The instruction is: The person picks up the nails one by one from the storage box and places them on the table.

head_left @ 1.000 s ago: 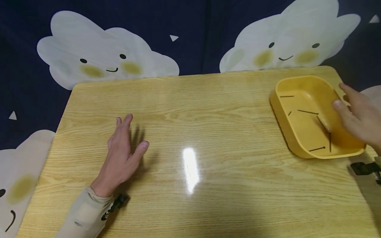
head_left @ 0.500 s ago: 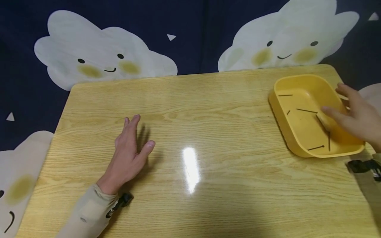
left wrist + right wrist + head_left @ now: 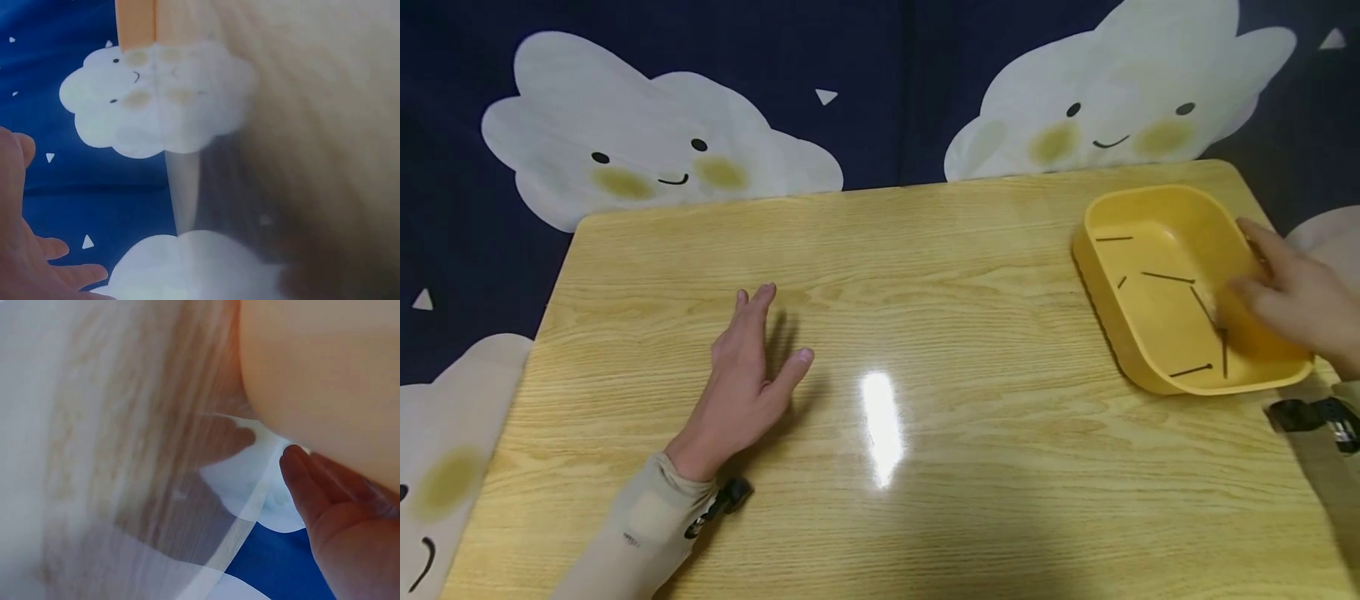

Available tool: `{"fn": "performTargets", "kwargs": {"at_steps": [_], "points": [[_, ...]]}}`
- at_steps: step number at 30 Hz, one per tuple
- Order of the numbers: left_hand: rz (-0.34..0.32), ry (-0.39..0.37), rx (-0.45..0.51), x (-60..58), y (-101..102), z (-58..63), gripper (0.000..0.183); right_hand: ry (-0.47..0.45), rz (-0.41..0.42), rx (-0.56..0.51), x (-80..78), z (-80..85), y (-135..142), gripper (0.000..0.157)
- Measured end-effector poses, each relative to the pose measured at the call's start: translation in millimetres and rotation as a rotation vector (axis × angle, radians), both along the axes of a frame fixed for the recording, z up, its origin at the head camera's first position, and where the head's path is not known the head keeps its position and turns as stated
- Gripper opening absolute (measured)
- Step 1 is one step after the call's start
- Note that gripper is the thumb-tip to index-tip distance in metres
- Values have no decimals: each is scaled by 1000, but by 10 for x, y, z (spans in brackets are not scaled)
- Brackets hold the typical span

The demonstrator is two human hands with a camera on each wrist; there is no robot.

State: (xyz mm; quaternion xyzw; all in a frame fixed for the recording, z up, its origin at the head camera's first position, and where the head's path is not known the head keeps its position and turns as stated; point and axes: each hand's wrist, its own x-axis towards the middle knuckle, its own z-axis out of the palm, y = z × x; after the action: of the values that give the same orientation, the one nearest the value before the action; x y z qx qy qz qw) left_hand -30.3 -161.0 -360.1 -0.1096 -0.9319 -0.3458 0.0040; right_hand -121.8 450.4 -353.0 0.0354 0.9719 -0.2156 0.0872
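the right hand point(image 3: 1303, 292) is seen at the right wall of a yellow tray point(image 3: 1157, 325), its thumb blurred above the inside and its fingers partly hidden beyond the rim; whether the wall is pinched cannot be told. the tray is set at the far right of a wood-grained table point(image 3: 970, 333), and across its floor several thin dark sticks point(image 3: 1167, 277) are scattered, some with a small knob at one end. the left hand point(image 3: 741, 387) is held well apart from the tray, over the left part of the table, with its fingers straight and its thumb spread wide; a shadow is cast just beside it. its wrist is covered by a pale sleeve point(image 3: 643, 517), to which a black mount point(image 3: 733, 496) is fitted. beyond the far edge, a dark blue cloth point(image 3: 872, 100) is printed with smiling white clouds point(image 3: 685, 108).
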Motion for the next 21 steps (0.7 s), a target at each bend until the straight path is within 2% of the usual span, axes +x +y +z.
{"fn": "performTargets", "kwargs": {"at_steps": [8,21], "points": [[-25,26,34,-94,156,45,82,50,33,16,17,-14,-25,74],[-84,-5,103,-185,447,32,79,61,26,11,39,-21,-71,74]]}}
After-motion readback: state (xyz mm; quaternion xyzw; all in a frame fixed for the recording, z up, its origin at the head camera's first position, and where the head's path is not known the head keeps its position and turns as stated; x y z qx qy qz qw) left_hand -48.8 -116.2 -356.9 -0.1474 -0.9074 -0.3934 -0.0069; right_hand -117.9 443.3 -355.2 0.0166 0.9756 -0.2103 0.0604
